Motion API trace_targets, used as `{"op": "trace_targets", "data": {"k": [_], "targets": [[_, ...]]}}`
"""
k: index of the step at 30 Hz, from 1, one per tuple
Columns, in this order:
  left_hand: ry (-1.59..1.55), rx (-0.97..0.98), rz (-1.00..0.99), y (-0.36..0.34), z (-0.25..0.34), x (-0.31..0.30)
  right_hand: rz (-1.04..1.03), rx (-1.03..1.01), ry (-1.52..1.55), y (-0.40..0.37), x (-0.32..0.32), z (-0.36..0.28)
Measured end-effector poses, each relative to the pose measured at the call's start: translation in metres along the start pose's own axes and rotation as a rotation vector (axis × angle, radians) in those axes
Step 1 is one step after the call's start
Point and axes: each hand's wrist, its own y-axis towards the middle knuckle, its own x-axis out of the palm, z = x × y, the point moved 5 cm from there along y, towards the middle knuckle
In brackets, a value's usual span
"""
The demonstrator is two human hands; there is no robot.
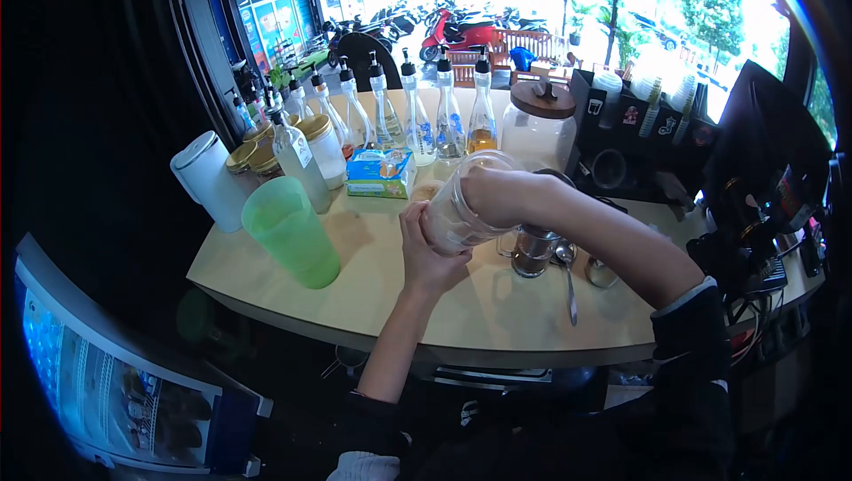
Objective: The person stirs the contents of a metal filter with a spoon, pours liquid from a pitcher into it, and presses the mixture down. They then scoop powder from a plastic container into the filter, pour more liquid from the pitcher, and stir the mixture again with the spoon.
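My left hand (pixel 430 255) is wrapped around the lower part of a clear plastic pitcher (pixel 448 225), which is tilted above the counter. My right hand (pixel 486 195) reaches through the pitcher's mouth. Its fingers are inside and blurred by the wall, so what they hold, if anything, cannot be made out. Below my right forearm stands a glass mug (pixel 531 257) with dark contents and a metal part on top. A spoon (pixel 569 290) lies beside it, near a small round container (pixel 601 273). A translucent green pitcher (pixel 293 234) stands to the left.
Several pump bottles (pixel 414 122) line the counter's back edge. A blue-and-green pack (pixel 380 173), a white jug (pixel 211 177) and a large wood-lidded jar (pixel 540 130) stand before them. A black cup holder (pixel 639 122) and a screen (pixel 763 139) are at right.
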Motion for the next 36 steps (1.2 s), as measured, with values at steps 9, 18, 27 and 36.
{"op": "trace_targets", "data": {"k": [9, 18, 27, 36], "targets": [[0.025, 0.016, -0.043, 0.002, 0.006, 0.001, 0.028, 0.035, -0.073, -0.009, -0.011, 0.006], [0.043, 0.048, -0.034, 0.002, 0.015, 0.0, 0.117, -0.086, 0.021, -0.015, -0.002, 0.008], [0.048, 0.072, -0.025, 0.003, 0.012, 0.0, -0.044, 0.078, 0.104, -0.026, -0.02, 0.004], [0.022, 0.046, -0.048, 0.001, 0.01, 0.0, 0.009, 0.03, 0.118, -0.04, -0.032, -0.002]]}}
